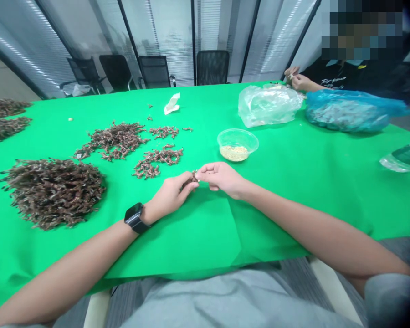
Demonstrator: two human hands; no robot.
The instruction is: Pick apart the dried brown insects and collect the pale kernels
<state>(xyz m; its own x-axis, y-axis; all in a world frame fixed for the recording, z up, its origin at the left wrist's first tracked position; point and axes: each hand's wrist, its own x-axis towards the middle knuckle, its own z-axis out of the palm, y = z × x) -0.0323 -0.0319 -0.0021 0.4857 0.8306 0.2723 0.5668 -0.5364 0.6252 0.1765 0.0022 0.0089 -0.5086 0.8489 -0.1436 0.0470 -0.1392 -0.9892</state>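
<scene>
Well, the left hand (172, 195) and the right hand (222, 178) meet low over the green-covered surface (205, 237), fingers curled inward and closed, pinching a small brown dried sprig (194, 176) between their fingertips. The sprig is too small to make out in detail. A black smartwatch (135, 217) sits on the left wrist.

To the left of the hands lies a large heap of the same brown sprigs (53, 193), with smaller loose piles (111, 141) beyond it and one pile (157, 162) just ahead of the left hand. Nearer the right hand stands a clear plastic bowl (237, 145) holding pale grains (234, 153). Nothing stands between the hands and these things.

Farther along are a crumpled clear plastic bag (268, 105) and a blue plastic bag (345, 111) filled with greyish contents. Beyond them, a co-worker's hands (295, 77) hold something small at the surface's far edge.
</scene>
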